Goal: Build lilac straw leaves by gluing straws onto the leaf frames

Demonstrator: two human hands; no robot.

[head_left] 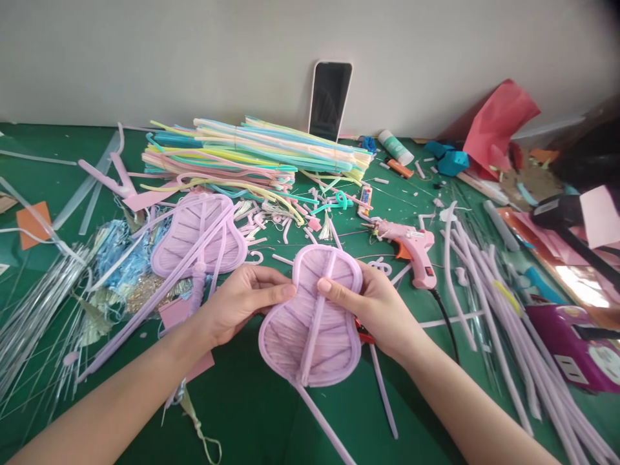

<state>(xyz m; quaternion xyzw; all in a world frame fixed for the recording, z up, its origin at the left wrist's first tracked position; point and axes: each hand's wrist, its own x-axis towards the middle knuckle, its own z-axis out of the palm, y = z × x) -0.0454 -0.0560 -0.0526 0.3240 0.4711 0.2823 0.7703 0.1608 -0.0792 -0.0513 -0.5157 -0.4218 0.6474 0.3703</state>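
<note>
Well apart from the desk's back edge [48, 139] — left hand [242, 303], right hand [382, 310] pinching the panel [310, 323]; I'd press lightly, evenly.

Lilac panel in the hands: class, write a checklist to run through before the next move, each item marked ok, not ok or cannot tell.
1. Left hand grips edge of lilac panel: ok.
2. Right hand touches centre strip: ok.
3. Glue gun lies near right hand: ok.
4. Glue gun hot: cannot tell.
5. Second panel uncovered: not ok, lilac stems lie across it.
</note>
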